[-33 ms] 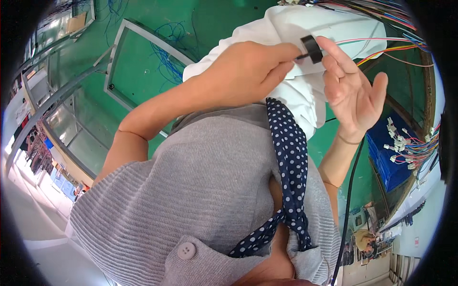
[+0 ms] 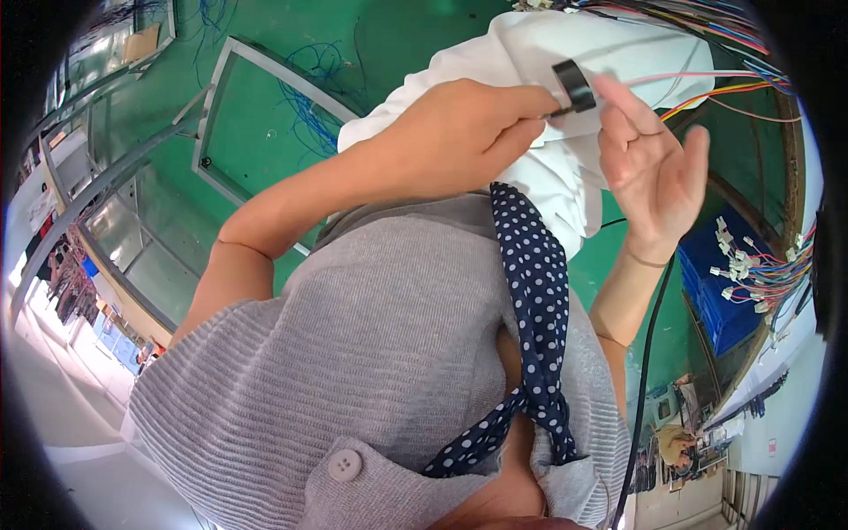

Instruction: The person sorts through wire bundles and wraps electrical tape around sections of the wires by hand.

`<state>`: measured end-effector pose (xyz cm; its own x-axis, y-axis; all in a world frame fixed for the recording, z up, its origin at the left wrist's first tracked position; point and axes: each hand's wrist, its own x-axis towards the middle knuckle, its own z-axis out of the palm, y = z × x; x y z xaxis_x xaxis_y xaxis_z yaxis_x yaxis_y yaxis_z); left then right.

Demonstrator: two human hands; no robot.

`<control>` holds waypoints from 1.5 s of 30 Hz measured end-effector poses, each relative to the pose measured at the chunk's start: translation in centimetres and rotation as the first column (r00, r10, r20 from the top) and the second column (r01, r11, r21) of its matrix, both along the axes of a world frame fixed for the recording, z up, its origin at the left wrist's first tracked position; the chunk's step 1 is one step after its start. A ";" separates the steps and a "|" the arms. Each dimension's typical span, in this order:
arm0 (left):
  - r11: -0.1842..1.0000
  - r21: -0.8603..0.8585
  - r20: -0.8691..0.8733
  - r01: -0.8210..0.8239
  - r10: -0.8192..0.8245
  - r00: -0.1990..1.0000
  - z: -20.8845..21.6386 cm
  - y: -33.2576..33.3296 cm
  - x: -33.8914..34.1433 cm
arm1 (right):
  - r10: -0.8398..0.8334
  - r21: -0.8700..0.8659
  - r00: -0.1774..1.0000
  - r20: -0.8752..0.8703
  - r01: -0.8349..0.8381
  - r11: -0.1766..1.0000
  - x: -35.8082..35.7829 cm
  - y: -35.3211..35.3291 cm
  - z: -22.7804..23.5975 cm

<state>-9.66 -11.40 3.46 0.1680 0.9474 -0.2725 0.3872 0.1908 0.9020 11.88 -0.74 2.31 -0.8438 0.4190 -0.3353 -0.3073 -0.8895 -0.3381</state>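
Note:
My left hand (image 2: pixel 459 132) is closed on a small black roll of tape (image 2: pixel 574 86), pinching it between thumb and fingertips. My right hand (image 2: pixel 649 168) is raised just right of the roll, palm showing and fingers spread. Its fingertips reach a thin pink wire (image 2: pixel 698 75) that runs off to the right. A bundle of coloured wires (image 2: pixel 733 35) fans out above and beyond both hands. Under the hands lies white cloth (image 2: pixel 565 177). A grey knitted top (image 2: pixel 389 353) and a navy dotted scarf (image 2: pixel 534 291) fill the lower view.
A blue bin (image 2: pixel 720 300) sits at the right, with loose wires ending in white connectors (image 2: pixel 751 269) over it. A grey metal frame (image 2: pixel 216 106) and tangled blue wires (image 2: pixel 309 106) lie on the green surface at the left. A black cable (image 2: pixel 645 371) hangs down on the right.

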 end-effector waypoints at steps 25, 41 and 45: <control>0.995 -0.063 0.170 0.072 -0.060 0.984 -0.6 0.8 0.0 | -0.135 0.429 0.989 0.056 0.098 0.898 0.6 2.0 -3.3; 0.923 0.359 -0.277 0.140 -0.037 0.960 -1.6 0.9 0.5 | 0.180 0.109 0.984 -0.009 -0.178 0.978 1.3 2.9 1.3; 0.990 0.054 0.006 0.131 -0.132 0.991 -0.6 1.5 0.6 | 0.030 0.112 0.998 -0.053 -0.024 0.993 4.6 5.3 -4.6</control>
